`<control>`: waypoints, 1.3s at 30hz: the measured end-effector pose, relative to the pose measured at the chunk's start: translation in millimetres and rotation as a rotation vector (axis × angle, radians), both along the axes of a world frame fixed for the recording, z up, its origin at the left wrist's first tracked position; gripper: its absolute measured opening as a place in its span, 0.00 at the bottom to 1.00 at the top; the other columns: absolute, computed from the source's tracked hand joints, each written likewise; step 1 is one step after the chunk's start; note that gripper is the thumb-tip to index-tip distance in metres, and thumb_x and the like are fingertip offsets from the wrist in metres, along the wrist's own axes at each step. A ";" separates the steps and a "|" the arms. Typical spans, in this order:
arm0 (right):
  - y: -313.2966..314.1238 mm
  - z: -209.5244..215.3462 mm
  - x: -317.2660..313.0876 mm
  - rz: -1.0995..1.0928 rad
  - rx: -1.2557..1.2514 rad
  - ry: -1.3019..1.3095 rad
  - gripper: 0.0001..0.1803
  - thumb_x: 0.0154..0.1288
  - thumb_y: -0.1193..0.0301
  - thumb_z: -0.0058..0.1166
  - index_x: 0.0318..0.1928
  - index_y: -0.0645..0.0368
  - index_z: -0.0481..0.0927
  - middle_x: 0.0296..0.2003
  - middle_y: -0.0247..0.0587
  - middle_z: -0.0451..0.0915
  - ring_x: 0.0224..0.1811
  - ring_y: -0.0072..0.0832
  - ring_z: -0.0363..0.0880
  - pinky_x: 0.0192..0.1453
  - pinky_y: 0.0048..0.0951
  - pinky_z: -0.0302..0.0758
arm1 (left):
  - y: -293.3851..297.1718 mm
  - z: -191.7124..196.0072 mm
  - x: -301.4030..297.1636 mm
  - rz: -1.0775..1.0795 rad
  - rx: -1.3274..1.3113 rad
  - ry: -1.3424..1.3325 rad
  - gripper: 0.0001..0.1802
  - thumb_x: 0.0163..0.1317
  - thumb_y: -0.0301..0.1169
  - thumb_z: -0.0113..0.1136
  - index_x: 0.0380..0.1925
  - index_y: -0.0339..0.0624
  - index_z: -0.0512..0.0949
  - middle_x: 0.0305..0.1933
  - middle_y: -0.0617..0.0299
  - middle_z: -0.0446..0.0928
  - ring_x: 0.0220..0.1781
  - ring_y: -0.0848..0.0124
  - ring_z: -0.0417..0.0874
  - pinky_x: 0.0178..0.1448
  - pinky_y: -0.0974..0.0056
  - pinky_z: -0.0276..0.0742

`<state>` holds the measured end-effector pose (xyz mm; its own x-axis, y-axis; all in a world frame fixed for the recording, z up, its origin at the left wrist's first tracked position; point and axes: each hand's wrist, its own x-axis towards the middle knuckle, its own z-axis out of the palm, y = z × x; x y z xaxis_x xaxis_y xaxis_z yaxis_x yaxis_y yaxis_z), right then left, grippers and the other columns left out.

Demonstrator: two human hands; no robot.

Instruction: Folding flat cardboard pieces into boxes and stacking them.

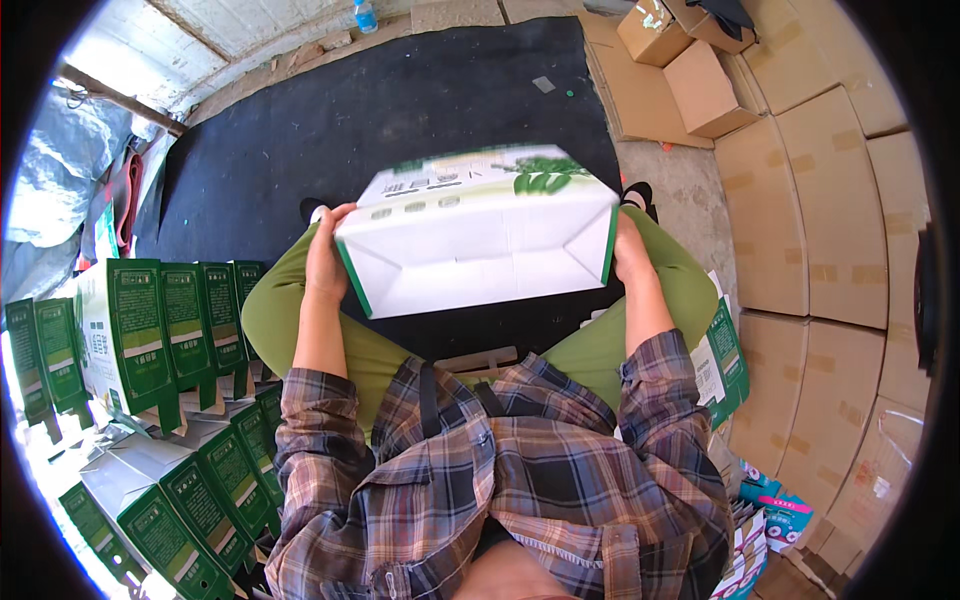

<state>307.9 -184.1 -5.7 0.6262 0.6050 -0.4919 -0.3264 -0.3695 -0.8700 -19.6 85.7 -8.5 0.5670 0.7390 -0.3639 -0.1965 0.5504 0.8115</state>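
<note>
Between my two hands, above my spread knees, I hold a white and green cardboard box (480, 240). Green leaves are printed on its upper face, and its white folded bottom faces me. My left hand (326, 255) grips the box's left end, thumb near the top edge. At the opposite end, my right hand (628, 250) is pressed against the green side, its fingertips mostly hidden behind the box. What is inside the box does not show.
Rows of similar green boxes (185, 320) stand stacked at my left. Sealed brown cartons (830, 200) form a wall on the right. An open carton (705, 90) lies far right. A black mat (400, 110) covers the floor ahead, with a blue bottle (365, 15) beyond it.
</note>
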 end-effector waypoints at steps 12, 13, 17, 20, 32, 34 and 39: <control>-6.5 -31.5 5.9 -0.045 -0.074 0.086 0.22 0.65 0.55 0.49 0.54 0.52 0.73 0.46 0.35 0.77 0.50 0.30 0.74 0.54 0.43 0.69 | -3.4 -33.3 -2.3 -0.136 -0.119 0.530 0.33 0.62 0.59 0.48 0.60 0.49 0.68 0.62 0.59 0.67 0.59 0.60 0.68 0.57 0.46 0.68; -5.4 -33.6 4.8 0.017 -0.157 0.087 0.21 0.66 0.57 0.47 0.55 0.54 0.72 0.48 0.36 0.77 0.53 0.34 0.73 0.56 0.46 0.69 | -1.5 -39.9 -6.0 -0.133 -0.120 0.534 0.33 0.62 0.59 0.48 0.60 0.49 0.68 0.62 0.59 0.67 0.59 0.60 0.68 0.57 0.46 0.68; -8.2 -40.6 -4.8 0.045 -0.212 0.140 0.22 0.68 0.55 0.41 0.55 0.54 0.73 0.48 0.37 0.77 0.53 0.36 0.73 0.56 0.47 0.69 | 0.1 -46.1 -3.8 -0.212 -0.096 0.680 0.31 0.61 0.56 0.51 0.57 0.49 0.72 0.56 0.60 0.73 0.55 0.63 0.73 0.53 0.52 0.71; -7.2 -35.8 -0.7 0.032 -0.348 0.067 0.22 0.69 0.54 0.40 0.56 0.50 0.73 0.47 0.36 0.78 0.49 0.31 0.75 0.52 0.43 0.72 | -6.4 -33.8 8.8 -0.189 0.011 0.742 0.26 0.63 0.51 0.53 0.56 0.50 0.74 0.52 0.62 0.76 0.48 0.68 0.76 0.49 0.60 0.73; 10.1 -16.3 2.5 0.023 0.157 0.122 0.21 0.70 0.61 0.49 0.57 0.60 0.73 0.54 0.38 0.74 0.51 0.26 0.72 0.48 0.30 0.74 | 8.8 -21.4 -0.4 -0.390 0.343 0.491 0.34 0.56 0.35 0.67 0.63 0.46 0.68 0.48 0.58 0.71 0.50 0.69 0.71 0.57 0.65 0.66; 11.4 -15.6 3.4 0.088 0.154 0.110 0.26 0.69 0.55 0.49 0.59 0.59 0.70 0.58 0.39 0.71 0.54 0.28 0.71 0.52 0.33 0.73 | 7.1 -12.8 -1.7 -0.432 0.350 0.523 0.39 0.53 0.42 0.68 0.65 0.47 0.65 0.56 0.51 0.70 0.62 0.64 0.66 0.66 0.61 0.59; 14.3 -4.6 -0.9 0.115 0.117 0.113 0.37 0.66 0.46 0.49 0.62 0.64 0.66 0.61 0.44 0.68 0.62 0.33 0.66 0.60 0.37 0.68 | 4.2 -7.2 -1.3 -0.555 0.467 0.463 0.43 0.51 0.43 0.70 0.66 0.45 0.62 0.67 0.45 0.62 0.72 0.58 0.57 0.71 0.59 0.53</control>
